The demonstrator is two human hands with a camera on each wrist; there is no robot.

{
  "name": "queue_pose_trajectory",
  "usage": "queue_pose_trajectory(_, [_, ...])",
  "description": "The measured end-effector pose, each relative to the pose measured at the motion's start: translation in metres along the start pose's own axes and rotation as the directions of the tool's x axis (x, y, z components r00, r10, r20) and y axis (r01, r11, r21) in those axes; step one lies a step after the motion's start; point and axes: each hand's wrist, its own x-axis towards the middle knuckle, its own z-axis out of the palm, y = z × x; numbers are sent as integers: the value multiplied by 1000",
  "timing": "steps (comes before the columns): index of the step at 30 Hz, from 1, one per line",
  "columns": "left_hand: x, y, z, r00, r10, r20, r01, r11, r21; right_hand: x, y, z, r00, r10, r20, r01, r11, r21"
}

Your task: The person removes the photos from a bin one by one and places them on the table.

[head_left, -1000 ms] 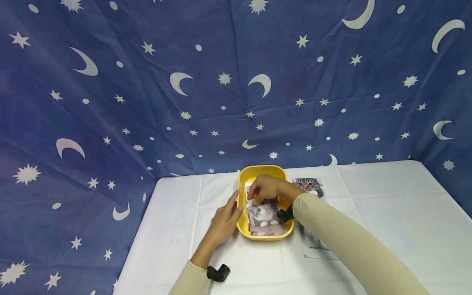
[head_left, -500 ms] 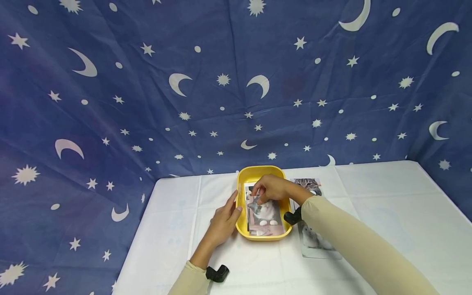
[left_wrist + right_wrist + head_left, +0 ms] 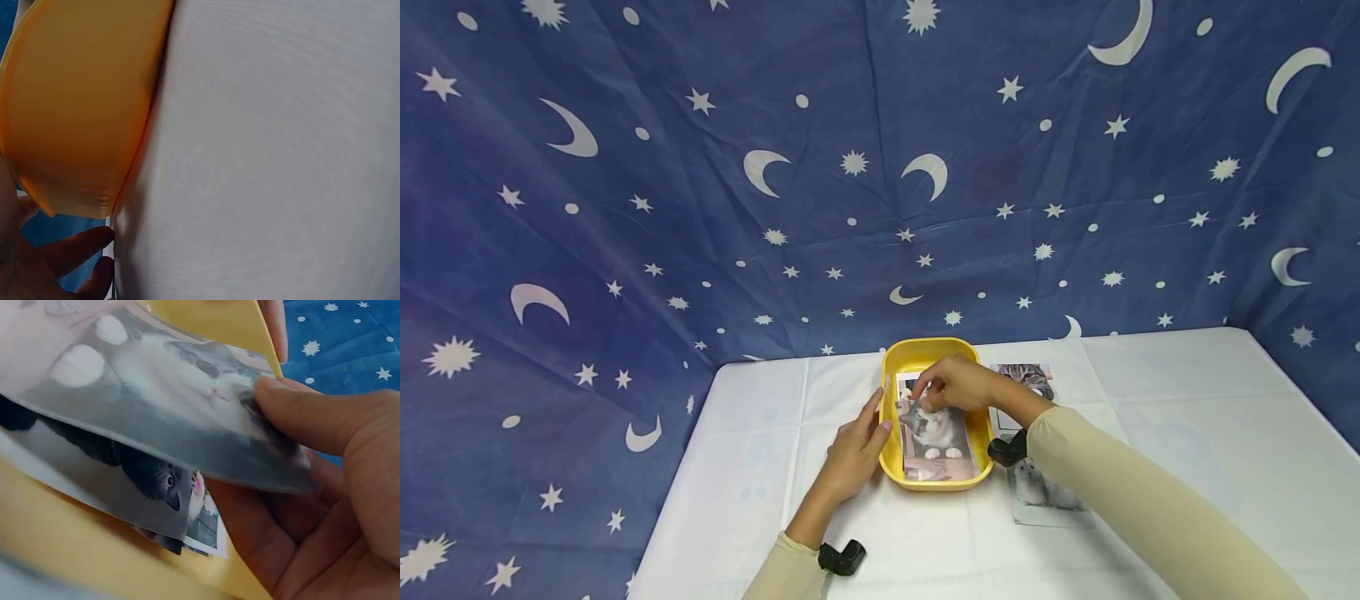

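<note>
A yellow plastic tub (image 3: 928,343) stands on the white table with several cat photos inside. My right hand (image 3: 958,383) pinches the far edge of the top photo (image 3: 936,450), which shows a grey-and-white kitten. In the right wrist view the thumb lies on the picture side of this kitten photo (image 3: 156,381) and the fingers are beneath it. Its pinched end is lifted off a photo of a dark cat (image 3: 150,478) below. My left hand (image 3: 853,454) rests against the tub's left side, fingertips at the rim. The left wrist view shows the tub's outer wall (image 3: 81,106) beside extended fingers (image 3: 78,247).
To the right of the tub, partly under my right forearm, lie a tabby cat photo (image 3: 1026,377) and another photo with pale animals (image 3: 1048,496). A blue cloth (image 3: 850,167) with moons and stars hangs behind the white-covered table (image 3: 1187,417).
My right hand has shifted slightly and its forearm has swung a little to the right, uncovering more of the kitten photo. The left hand stays at the tub.
</note>
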Motion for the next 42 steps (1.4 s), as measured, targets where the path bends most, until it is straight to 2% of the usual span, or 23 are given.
queue_pose_trajectory(5, [0, -1, 0, 1000, -2, 2, 2, 1000, 8, -9, 0, -2, 999, 21, 34, -20, 1000, -21])
queue_pose_trajectory(8, [0, -1, 0, 1000, -7, 2, 7, 1000, 7, -14, 0, -3, 1000, 7, -7, -7, 1000, -19])
queue_pose_trajectory(15, [0, -1, 0, 1000, -14, 9, 14, 1000, 4, -26, 1, -6, 987, 37, -154, -19, 993, 119])
queue_pose_trajectory(18, [-1, 0, -1, 1000, -10, 7, 10, 1000, -1, -30, 1, -8, 983, 53, -175, -21, 984, 178])
queue_pose_trajectory(27, [-1, 2, 0, 1000, -9, -6, 9, 1000, -2, -46, 2, -21, 976, 99, -193, -45, 963, 267])
queue_pose_trajectory(30, [-1, 3, 0, 1000, -8, -8, 8, 1000, 3, -55, 3, -30, 968, 141, -208, -70, 946, 316])
queue_pose_trajectory(34, [-1, 3, -1, 1000, -13, -5, 13, 1000, 8, -73, 10, -45, 956, 182, -230, -103, 943, 318])
queue_pose_trajectory(42, [-1, 3, -1, 1000, -16, 2, 16, 1000, 12, -125, 38, -65, 944, 233, -234, -153, 936, 317])
